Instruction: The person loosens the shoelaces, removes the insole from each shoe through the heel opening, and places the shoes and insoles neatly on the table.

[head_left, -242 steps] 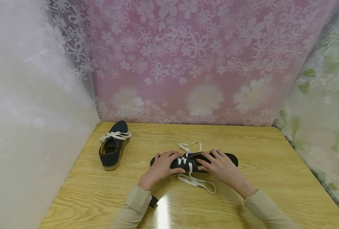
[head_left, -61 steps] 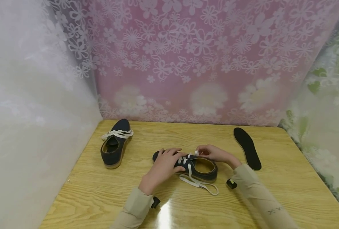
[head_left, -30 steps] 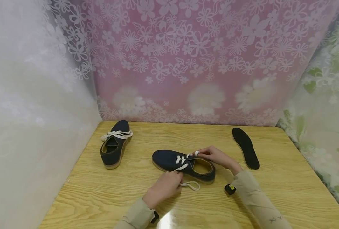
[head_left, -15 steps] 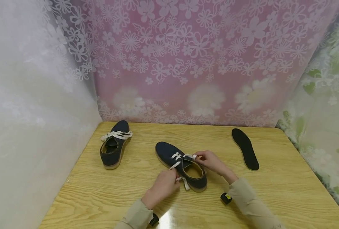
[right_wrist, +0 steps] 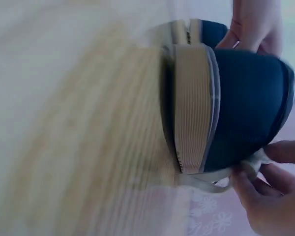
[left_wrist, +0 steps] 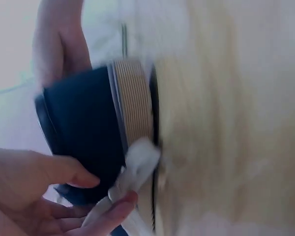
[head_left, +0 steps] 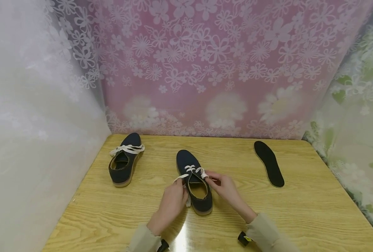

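Observation:
A navy canvas shoe [head_left: 186,159] stands in the middle of the wooden table, toe pointing away, its tan inside showing. My left hand [head_left: 171,199] holds one end of its white shoelace [head_left: 182,176] on the left side. In the left wrist view, a bunch of the lace [left_wrist: 141,158] lies against the fingers, beside the ribbed sole [left_wrist: 133,101]. On the other side, my right hand [head_left: 225,190] pinches the other lace end [head_left: 203,174] between thumb and fingers. The right wrist view shows this right hand [right_wrist: 280,189] close to the shoe's side [right_wrist: 250,98].
A matching navy shoe [head_left: 120,173] with its white laces tied stands at the table's left. A black insole [head_left: 269,163] lies flat on the right. Floral curtains [head_left: 199,70] hang behind the table [head_left: 300,210] and on both sides.
The insole came out of the shoe and lies at the right. My left hand left the toe and took a lace. The shoe has turned from sideways to toe-away, with both hands following.

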Action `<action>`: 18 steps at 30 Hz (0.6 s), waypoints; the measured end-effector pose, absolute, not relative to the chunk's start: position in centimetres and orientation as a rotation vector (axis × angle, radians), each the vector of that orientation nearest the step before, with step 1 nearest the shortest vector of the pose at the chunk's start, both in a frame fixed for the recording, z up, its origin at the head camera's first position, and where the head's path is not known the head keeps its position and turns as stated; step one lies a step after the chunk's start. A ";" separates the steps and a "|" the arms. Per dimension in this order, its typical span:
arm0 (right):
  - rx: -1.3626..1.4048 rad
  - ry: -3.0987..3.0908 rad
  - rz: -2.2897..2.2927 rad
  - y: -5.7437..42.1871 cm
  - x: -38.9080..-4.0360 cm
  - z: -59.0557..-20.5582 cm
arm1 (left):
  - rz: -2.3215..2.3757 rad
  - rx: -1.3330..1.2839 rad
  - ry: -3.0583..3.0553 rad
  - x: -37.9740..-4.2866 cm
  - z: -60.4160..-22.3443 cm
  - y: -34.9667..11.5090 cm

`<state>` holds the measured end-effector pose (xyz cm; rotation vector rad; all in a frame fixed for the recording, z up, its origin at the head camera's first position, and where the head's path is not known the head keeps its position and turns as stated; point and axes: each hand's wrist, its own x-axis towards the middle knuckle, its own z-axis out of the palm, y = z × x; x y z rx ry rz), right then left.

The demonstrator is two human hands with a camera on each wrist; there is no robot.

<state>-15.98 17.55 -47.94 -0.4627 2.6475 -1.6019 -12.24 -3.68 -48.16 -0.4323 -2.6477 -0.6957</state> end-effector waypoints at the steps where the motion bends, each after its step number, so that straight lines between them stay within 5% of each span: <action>1: -0.502 2.648 -1.564 17.5 -15.6 -47.9 | -0.730 -0.461 -2.655 -11.8 -48.2 -3.7; 18: -0.929 2.185 -1.401 18.8 -15.7 -48.5 | -1.334 -0.501 -2.866 -9.6 -47.3 -4.6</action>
